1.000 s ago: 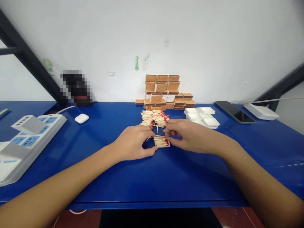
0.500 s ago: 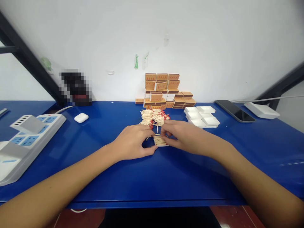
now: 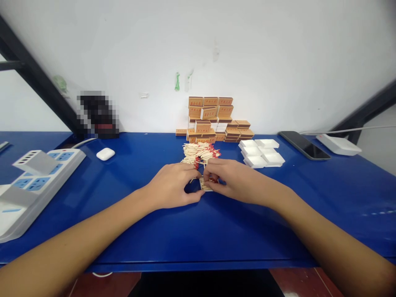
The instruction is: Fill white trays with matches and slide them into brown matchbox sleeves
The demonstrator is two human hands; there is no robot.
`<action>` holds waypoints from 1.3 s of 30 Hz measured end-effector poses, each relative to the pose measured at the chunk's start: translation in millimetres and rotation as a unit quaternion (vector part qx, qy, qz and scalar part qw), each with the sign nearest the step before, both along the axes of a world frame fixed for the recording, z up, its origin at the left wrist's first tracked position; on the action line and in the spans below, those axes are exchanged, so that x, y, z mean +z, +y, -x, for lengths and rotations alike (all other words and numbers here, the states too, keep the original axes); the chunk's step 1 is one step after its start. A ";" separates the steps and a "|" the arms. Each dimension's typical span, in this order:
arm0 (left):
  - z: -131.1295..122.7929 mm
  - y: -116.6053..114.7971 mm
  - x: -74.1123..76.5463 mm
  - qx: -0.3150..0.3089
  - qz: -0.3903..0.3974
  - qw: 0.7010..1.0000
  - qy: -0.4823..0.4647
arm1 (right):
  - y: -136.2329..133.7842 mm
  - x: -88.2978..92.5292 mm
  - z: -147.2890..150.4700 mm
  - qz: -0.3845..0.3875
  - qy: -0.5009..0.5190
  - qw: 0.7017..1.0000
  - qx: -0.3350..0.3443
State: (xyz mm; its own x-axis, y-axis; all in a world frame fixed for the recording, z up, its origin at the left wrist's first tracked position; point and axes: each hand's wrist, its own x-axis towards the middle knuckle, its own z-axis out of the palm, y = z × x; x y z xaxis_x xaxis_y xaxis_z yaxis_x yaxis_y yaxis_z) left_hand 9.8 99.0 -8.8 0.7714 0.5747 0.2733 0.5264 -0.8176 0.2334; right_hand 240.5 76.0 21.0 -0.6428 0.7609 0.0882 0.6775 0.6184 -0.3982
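A small white matchbox tray [image 3: 209, 190] with matches lying in it sits on the blue table between my hands. My left hand [image 3: 173, 185] holds the tray's left end, thumb at the near corner and fingers at the far one. Over the tray, my right hand [image 3: 236, 180] has its thumb and fingers drawn together among the matches, covering most of them; whether a match is pinched there is hidden. Just beyond my hands lies a heap of loose red-tipped matches [image 3: 199, 151], a few straying toward the tray.
Printed matchboxes [image 3: 210, 112] stand stacked against the wall. White trays [image 3: 261, 152] are piled to the right of the heap, with a phone [image 3: 305, 145] and a white box [image 3: 338, 144] farther right. To the left are a white earphone case [image 3: 105, 154] and a power strip [image 3: 58, 181].
My right hand has moved left along the tray, now covering more of the matches. My left hand stays at the tray's left end.
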 end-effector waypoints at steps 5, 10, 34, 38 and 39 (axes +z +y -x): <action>-1.3 -0.4 0.9 0.000 -0.002 1.000 0.002 | 0.4 0.3 -0.1 -0.001 -0.006 1.000 -0.008; -1.2 -0.3 1.2 0.001 0.002 1.000 0.003 | 0.2 1.1 1.1 -0.003 -0.015 1.000 -0.007; -0.5 0.0 0.6 0.001 0.003 1.000 -0.004 | 3.0 3.1 -5.9 -0.032 -0.042 0.999 -0.010; -0.7 -0.7 1.0 0.000 0.008 1.000 -0.014 | 3.9 5.8 -11.9 -0.028 -0.052 0.998 -0.018; -0.8 -0.9 1.1 0.000 0.009 1.000 -0.015 | 3.9 6.2 -13.3 -0.025 -0.054 0.998 -0.022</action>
State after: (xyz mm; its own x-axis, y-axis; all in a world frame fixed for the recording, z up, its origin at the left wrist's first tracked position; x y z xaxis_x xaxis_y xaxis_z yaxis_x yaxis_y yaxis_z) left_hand 10.7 98.0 -7.8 0.7634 0.5793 0.2856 0.5190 -0.8134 0.2626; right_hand 253.8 79.9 27.2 -0.6166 0.7851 0.0581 0.7419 0.6042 -0.2908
